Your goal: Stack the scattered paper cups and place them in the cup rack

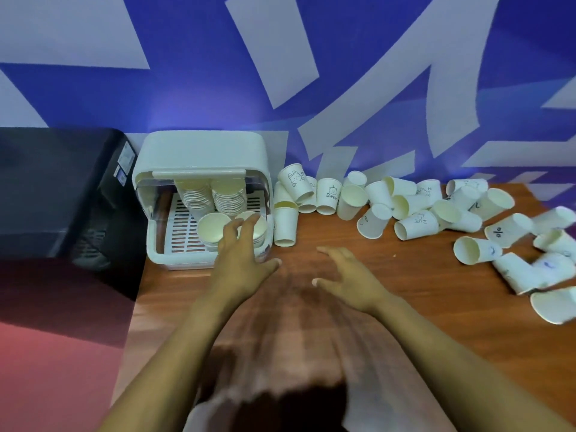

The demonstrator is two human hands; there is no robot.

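Black appliance (59,194): stands at the far left, just beside the rack; not part of the job.
Cup rack (199,151): white box with its front open, on the left end of the wooden table (389,307), against the blue-and-white wall (358,73).
Stacks in the rack: two nested stacks (215,196) lean at the back of the slatted tray, and two more (215,227) sit at the front with their mouths towards the camera.
Left hand (241,260): fingers spread and relaxed, gripping nothing; the fingertips lie over the front right stack at the rack's opening, but whether they touch it cannot be told.
Right hand (349,275): hovers over bare table to the right of the rack, fingers splayed wide, holding nothing.
Loose cups (405,207): a large scatter runs from just beside the rack along the wall to the right edge, most lying on their sides, a few standing upside down.
Progress: my judgement is partly done, with four stacks stowed and a couple of dozen cups yet to gather, nest and put away.
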